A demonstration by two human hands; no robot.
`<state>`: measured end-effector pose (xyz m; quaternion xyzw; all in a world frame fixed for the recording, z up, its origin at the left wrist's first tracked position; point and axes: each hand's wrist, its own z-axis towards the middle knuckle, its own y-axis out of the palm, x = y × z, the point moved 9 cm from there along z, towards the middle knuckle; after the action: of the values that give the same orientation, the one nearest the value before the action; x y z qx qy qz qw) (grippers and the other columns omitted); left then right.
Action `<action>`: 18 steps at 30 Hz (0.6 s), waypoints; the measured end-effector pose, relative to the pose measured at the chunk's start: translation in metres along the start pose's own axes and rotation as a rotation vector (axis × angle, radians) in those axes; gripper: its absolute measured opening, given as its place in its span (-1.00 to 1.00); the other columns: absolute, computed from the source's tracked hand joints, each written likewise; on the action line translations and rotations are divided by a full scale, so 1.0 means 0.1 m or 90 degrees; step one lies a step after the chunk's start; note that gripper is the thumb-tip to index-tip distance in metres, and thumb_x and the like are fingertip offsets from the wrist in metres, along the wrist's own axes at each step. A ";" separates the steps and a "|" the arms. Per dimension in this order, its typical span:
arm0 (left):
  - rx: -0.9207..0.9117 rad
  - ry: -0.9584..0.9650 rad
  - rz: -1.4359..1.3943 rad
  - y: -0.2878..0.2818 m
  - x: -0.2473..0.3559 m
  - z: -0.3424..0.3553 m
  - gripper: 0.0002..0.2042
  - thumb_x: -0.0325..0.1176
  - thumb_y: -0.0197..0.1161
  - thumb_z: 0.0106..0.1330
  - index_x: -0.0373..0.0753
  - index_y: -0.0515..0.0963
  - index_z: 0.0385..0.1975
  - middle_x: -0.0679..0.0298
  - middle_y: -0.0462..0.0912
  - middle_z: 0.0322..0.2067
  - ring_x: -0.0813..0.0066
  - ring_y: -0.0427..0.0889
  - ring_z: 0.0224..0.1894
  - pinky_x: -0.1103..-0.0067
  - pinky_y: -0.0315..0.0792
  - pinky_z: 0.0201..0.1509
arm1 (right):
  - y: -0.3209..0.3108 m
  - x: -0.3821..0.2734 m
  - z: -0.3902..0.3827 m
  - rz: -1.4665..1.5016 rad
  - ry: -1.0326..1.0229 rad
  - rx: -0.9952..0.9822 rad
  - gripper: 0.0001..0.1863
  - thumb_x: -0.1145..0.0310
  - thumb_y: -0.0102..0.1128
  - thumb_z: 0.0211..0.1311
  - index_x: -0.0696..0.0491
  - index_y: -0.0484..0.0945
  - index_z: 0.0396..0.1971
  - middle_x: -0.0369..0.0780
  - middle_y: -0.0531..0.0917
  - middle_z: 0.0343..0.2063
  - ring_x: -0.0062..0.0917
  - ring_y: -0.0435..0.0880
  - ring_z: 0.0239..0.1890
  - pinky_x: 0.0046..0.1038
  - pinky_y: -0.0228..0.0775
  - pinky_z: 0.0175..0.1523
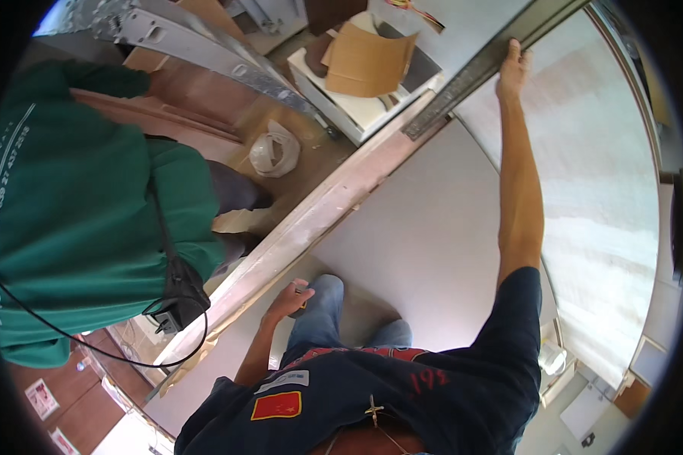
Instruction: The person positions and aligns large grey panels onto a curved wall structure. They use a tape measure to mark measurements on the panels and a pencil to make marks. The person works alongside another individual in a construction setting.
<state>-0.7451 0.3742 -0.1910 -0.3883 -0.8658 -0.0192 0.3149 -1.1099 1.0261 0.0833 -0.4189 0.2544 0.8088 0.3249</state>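
My right arm is stretched far out, and my right hand [514, 74] is closed at the edge of a long grey metal bar [474, 80]. The bar runs slantwise from the upper right down to the end of a dusty, pinkish wooden beam [334, 189]. Beside my right forearm is a large pale panel [592, 189] with whitish streaks. My left hand [287, 299] hangs low next to my jeans, fingers curled. A small yellow bit shows beneath it, but what it holds cannot be made out.
A person in a green top [91, 205] with a black waist bag [182, 288] stands across the beam. Behind are a white plastic bag [275, 150], a bent cardboard piece [368, 61] on a white box, and a slanted metal frame [212, 61]. A smooth grey surface [432, 205] lies ahead.
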 end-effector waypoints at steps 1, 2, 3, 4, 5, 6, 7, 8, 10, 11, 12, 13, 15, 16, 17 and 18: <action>0.002 -0.002 0.007 -0.02 -0.01 0.01 -0.46 0.02 0.29 0.16 -0.27 0.43 -0.02 0.12 0.62 -0.39 0.35 0.62 -0.32 0.48 0.45 -0.20 | 0.04 0.08 0.02 -0.004 0.018 0.002 -0.77 0.22 0.14 0.33 0.10 0.46 -0.28 -0.31 0.57 -0.38 -0.63 0.45 -0.32 -0.52 0.35 -0.21; 0.006 -0.006 0.014 -0.04 -0.03 -0.01 -0.46 0.02 0.29 0.16 -0.27 0.43 -0.01 0.11 0.62 -0.38 0.35 0.62 -0.32 0.48 0.45 -0.20 | 0.07 0.09 0.02 0.019 0.039 -0.012 -0.76 0.21 0.15 0.31 0.10 0.46 -0.29 -0.31 0.57 -0.37 -0.62 0.46 -0.32 -0.50 0.35 -0.19; 0.004 -0.012 0.015 -0.06 0.00 -0.01 -0.45 0.02 0.29 0.15 -0.27 0.43 -0.01 0.11 0.62 -0.38 0.34 0.62 -0.31 0.48 0.45 -0.19 | -0.08 0.25 0.15 -0.033 0.056 0.002 -0.74 0.20 0.17 0.30 0.11 0.46 -0.29 -0.31 0.56 -0.37 -0.61 0.46 -0.32 -0.49 0.35 -0.19; 0.008 -0.024 0.010 -0.07 0.01 -0.05 -0.45 0.03 0.29 0.15 -0.28 0.43 -0.01 0.11 0.62 -0.38 0.34 0.62 -0.30 0.48 0.45 -0.19 | -0.02 0.19 0.12 -0.056 0.039 -0.006 -0.73 0.19 0.18 0.29 0.12 0.46 -0.29 -0.31 0.56 -0.36 -0.60 0.46 -0.31 -0.49 0.35 -0.19; -0.002 -0.024 0.009 -0.05 0.05 -0.03 -0.44 0.03 0.29 0.15 -0.28 0.42 0.00 0.10 0.62 -0.37 0.33 0.62 -0.29 0.48 0.45 -0.18 | -0.16 0.26 0.24 -0.118 0.043 0.015 -0.72 0.20 0.18 0.28 0.13 0.46 -0.28 -0.29 0.56 -0.36 -0.59 0.46 -0.31 -0.48 0.35 -0.18; 0.001 -0.017 0.011 -0.06 0.04 -0.01 -0.44 0.03 0.29 0.15 -0.28 0.42 0.00 0.10 0.62 -0.36 0.32 0.62 -0.28 0.47 0.45 -0.17 | -0.30 0.34 0.35 -0.182 0.047 0.038 -0.71 0.20 0.18 0.28 0.14 0.46 -0.28 -0.28 0.56 -0.36 -0.59 0.46 -0.31 -0.48 0.35 -0.18; 0.004 -0.013 0.011 -0.04 0.02 0.00 -0.43 0.03 0.29 0.15 -0.29 0.42 0.00 0.10 0.62 -0.36 0.31 0.62 -0.28 0.47 0.45 -0.17 | -0.25 0.34 0.36 -0.191 0.053 0.007 -0.70 0.20 0.19 0.27 0.15 0.46 -0.24 -0.26 0.57 -0.35 -0.58 0.47 -0.29 -0.48 0.35 -0.16; 0.007 -0.009 0.012 -0.03 0.00 0.01 -0.43 0.03 0.29 0.15 -0.29 0.42 0.00 0.10 0.62 -0.35 0.30 0.62 -0.27 0.46 0.45 -0.16 | -0.23 0.33 0.38 -0.202 0.058 -0.022 -0.67 0.20 0.19 0.27 0.17 0.47 -0.20 -0.25 0.57 -0.33 -0.58 0.47 -0.28 -0.48 0.35 -0.14; 0.010 0.002 0.017 0.00 0.01 0.02 -0.42 0.04 0.29 0.15 -0.30 0.42 0.01 0.07 0.63 -0.32 0.27 0.62 -0.24 0.46 0.45 -0.13 | -0.22 0.30 0.40 -0.201 0.073 -0.059 -0.61 0.19 0.19 0.26 0.19 0.45 -0.10 -0.21 0.57 -0.27 -0.54 0.49 -0.21 -0.47 0.34 -0.08; 0.010 0.008 0.020 0.02 0.02 0.02 -0.42 0.04 0.28 0.15 -0.30 0.41 0.02 0.06 0.63 -0.30 0.26 0.62 -0.23 0.45 0.45 -0.12 | -0.21 0.28 0.39 -0.190 0.084 -0.067 -0.57 0.19 0.19 0.26 0.20 0.44 -0.04 -0.18 0.57 -0.23 -0.52 0.50 -0.17 -0.47 0.34 -0.04; 0.003 0.008 0.018 0.05 0.02 0.04 -0.41 0.05 0.28 0.15 -0.30 0.41 0.03 0.04 0.63 -0.28 0.25 0.62 -0.21 0.45 0.44 -0.10 | -0.21 0.26 0.36 -0.178 0.094 -0.075 -0.53 0.18 0.19 0.26 0.21 0.42 0.02 -0.15 0.57 -0.18 -0.50 0.51 -0.12 -0.47 0.34 0.00; -0.004 0.007 0.014 0.07 0.00 0.05 -0.40 0.05 0.28 0.15 -0.30 0.41 0.03 0.03 0.63 -0.27 0.24 0.62 -0.18 0.44 0.44 -0.08 | -0.23 0.19 0.25 -0.188 0.085 -0.064 -0.50 0.18 0.18 0.27 0.22 0.39 0.06 -0.13 0.56 -0.13 -0.47 0.50 -0.06 -0.47 0.32 0.05; -0.004 0.015 0.012 0.09 0.02 0.10 -0.41 0.04 0.28 0.17 -0.30 0.41 0.04 0.05 0.62 -0.27 0.29 0.61 -0.19 0.47 0.44 -0.09 | -0.28 -0.08 -0.10 -0.202 0.062 -0.040 -0.45 0.17 0.17 0.28 0.23 0.34 0.13 -0.08 0.53 -0.03 -0.41 0.48 0.04 -0.46 0.29 0.13; 0.009 0.016 0.013 0.09 0.01 0.09 -0.43 0.03 0.27 0.18 -0.29 0.42 0.04 0.09 0.61 -0.29 0.34 0.60 -0.22 0.49 0.44 -0.11 | -0.33 -0.14 -0.39 -0.232 0.062 -0.040 -0.44 0.17 0.16 0.29 0.24 0.33 0.15 -0.04 0.50 0.01 -0.38 0.46 0.08 -0.43 0.28 0.16; 0.018 0.021 0.014 0.10 0.02 0.08 -0.45 0.01 0.27 0.20 -0.29 0.43 0.04 0.13 0.60 -0.31 0.40 0.58 -0.24 0.52 0.43 -0.14 | -0.43 -0.16 -0.68 -0.265 0.059 -0.039 -0.43 0.17 0.15 0.30 0.24 0.31 0.16 -0.01 0.47 0.06 -0.35 0.44 0.12 -0.41 0.28 0.19; 0.006 0.024 0.025 0.11 0.06 0.12 -0.44 0.01 0.27 0.20 -0.30 0.43 0.04 0.12 0.60 -0.30 0.39 0.58 -0.23 0.52 0.43 -0.13 | -0.71 0.00 -0.95 -0.297 0.027 -0.021 -0.43 0.17 0.12 0.32 0.25 0.30 0.18 0.01 0.45 0.09 -0.32 0.43 0.14 -0.38 0.27 0.20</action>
<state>-0.7470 0.3894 -0.1993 -0.4034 -0.8520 -0.0159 0.3334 -1.0089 1.0080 0.0237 -0.4885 0.1441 0.7071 0.4905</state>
